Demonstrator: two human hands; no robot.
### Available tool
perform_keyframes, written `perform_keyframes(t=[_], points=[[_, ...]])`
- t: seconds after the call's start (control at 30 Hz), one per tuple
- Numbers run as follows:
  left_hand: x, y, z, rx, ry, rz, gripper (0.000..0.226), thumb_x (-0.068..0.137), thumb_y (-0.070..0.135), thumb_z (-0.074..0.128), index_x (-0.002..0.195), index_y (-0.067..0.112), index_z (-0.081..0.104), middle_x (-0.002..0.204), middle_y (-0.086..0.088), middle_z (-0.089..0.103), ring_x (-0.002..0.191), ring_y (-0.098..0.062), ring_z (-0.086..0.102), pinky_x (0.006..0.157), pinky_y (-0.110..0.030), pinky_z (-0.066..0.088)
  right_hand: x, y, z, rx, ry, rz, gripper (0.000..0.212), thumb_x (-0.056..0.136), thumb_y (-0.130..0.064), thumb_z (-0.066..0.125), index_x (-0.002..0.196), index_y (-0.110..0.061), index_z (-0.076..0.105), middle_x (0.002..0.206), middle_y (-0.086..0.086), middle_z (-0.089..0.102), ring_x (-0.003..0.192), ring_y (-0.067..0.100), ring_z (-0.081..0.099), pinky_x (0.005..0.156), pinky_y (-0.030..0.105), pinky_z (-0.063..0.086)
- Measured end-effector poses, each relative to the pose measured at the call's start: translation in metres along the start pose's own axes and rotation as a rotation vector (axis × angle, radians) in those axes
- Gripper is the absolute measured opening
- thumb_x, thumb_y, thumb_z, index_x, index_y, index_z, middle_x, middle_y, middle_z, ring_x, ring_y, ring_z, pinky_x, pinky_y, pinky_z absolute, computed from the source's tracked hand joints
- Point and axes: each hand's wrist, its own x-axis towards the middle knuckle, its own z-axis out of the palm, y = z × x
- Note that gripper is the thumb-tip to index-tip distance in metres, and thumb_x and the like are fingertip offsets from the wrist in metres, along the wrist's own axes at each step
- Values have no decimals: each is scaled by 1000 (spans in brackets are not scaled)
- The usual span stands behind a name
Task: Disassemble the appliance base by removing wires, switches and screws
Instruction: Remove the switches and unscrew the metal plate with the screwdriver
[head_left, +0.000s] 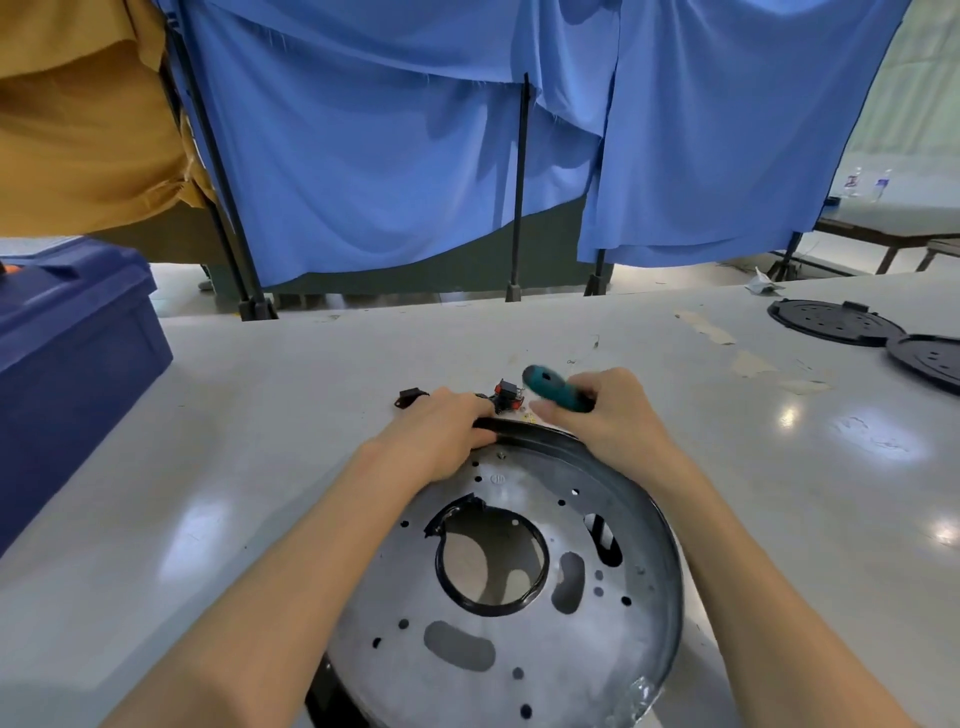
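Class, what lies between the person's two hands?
Head view: a red switch lies between the left hand, on the base rim, and the right hand, holding a screwdriver.

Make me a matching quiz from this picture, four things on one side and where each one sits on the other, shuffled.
Things:
1 screwdriver
2 blue crate
3 black round covers
4 red switch

Places:
A far right of the table
B in the right hand
C far left of the view
D just past the base's far rim

Pairs: 1-B, 2-C, 3-A, 4-D
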Motion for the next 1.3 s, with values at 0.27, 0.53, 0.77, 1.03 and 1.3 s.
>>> perform_keyframes(t=[0.27, 0.53, 0.77, 1.03, 1.3], points=[[-1, -13, 11, -69, 127, 35, 16, 96, 27, 53, 104, 21, 65, 93, -8, 65, 89, -29, 59, 76, -40, 49, 3, -27, -10, 758, 317, 16, 50, 96, -36, 46, 68, 0, 65, 47, 6, 56, 35, 19, 49, 36, 20, 34], [-1, -14, 18, -56, 189, 37, 17, 97, 28, 50, 105, 22, 63, 96, -10, 65, 94, -31, 56, 79, -43, 48, -2, -21, 6, 553, 73, 158, 37, 96, -20, 53, 66, 0, 61, 47, 11, 61, 31, 20, 51, 32, 19, 37], [0, -14, 18, -51, 209, 28, 16, 96, 27, 52, 104, 21, 64, 89, -9, 64, 88, -31, 57, 76, -41, 49, -1, -22, 8, 566, -15, 134, 35, 96, -18, 54, 68, 2, 61, 49, 14, 61, 34, 25, 55, 34, 21, 39], [1, -14, 19, -61, 222, 36, 15, 96, 26, 52, 104, 21, 64, 91, -9, 64, 89, -30, 58, 77, -42, 50, -1, -19, 9, 549, -41, 114, 36, 97, -21, 54, 71, 1, 62, 52, 15, 63, 36, 25, 56, 35, 21, 40], [3, -16, 18, -66, 205, 36, 17, 97, 26, 49, 103, 22, 65, 90, -5, 66, 88, -28, 59, 77, -41, 50, 0, -20, 10, 518, -76, 81, 35, 97, -19, 52, 68, 0, 60, 52, 16, 63, 37, 26, 57, 36, 21, 41]])
